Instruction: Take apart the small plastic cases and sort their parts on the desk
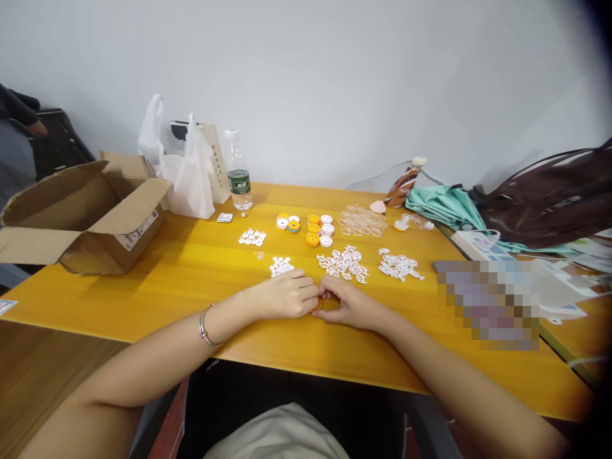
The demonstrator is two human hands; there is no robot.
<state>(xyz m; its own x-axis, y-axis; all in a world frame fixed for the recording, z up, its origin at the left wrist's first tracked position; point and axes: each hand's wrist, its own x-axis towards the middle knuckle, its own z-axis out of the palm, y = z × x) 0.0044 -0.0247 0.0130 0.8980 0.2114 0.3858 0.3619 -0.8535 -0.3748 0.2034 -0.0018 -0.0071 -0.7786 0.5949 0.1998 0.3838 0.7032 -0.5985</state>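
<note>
My left hand (287,294) and my right hand (351,303) meet low over the near middle of the table. Between their fingertips shows part of a small orange round plastic piece (317,305); the left fingers, curled over, hide the rest of it. My right thumb and fingers close around its right side. Just beyond my left hand lie small white round pieces (282,265). A pile of white openwork plastic pieces (344,263) sits behind my right hand, with a second such pile (400,266) to its right.
Farther back are orange and white round cases (313,229), clear rings (362,221) and white discs (252,237). An open cardboard box (100,248), a plastic bag (186,185) and a water bottle (239,178) stand left. A brown-labelled bottle (405,183), teal cloth (444,205) and dark bag (549,191) are right.
</note>
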